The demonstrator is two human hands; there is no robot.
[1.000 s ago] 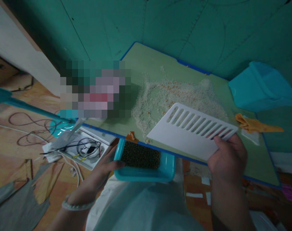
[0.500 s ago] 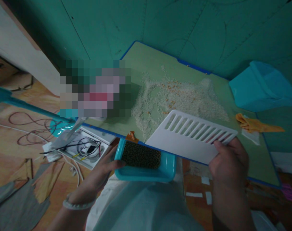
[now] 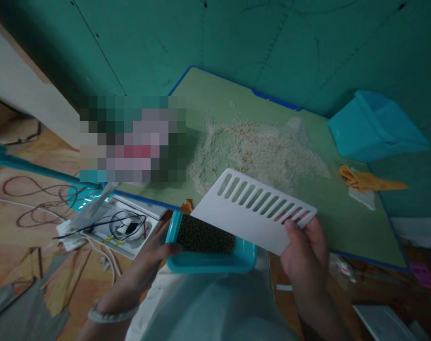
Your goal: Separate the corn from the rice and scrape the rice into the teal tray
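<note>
My left hand (image 3: 157, 253) grips the left end of a turquoise plastic tub (image 3: 211, 264), held level below the table's near edge. Small dark green grains (image 3: 205, 235), bean-like, cover the left and middle of its floor. In my right hand (image 3: 305, 248) is a flat white plastic panel (image 3: 241, 215) with a row of slots, pinched at its right end. Its lower left corner reaches over the tub's back rim. Behind the panel, pale grains (image 3: 272, 154) lie spread across the green tabletop (image 3: 215, 85), with orange kernels (image 3: 246, 128) among them.
A turquoise container (image 3: 371, 128) stands at the table's right, near an orange cloth (image 3: 373, 180). A pixelated patch hides whatever is on the table's left. Below it, a white box (image 3: 130, 227) holds cables; more cords (image 3: 34, 203) lie on the floor. The green wall (image 3: 236, 38) backs the table.
My right hand has brought the slotted panel left and slightly down, so its corner now overlaps the tub. The left hand keeps its hold on the tub. The whole view has shifted slightly.
</note>
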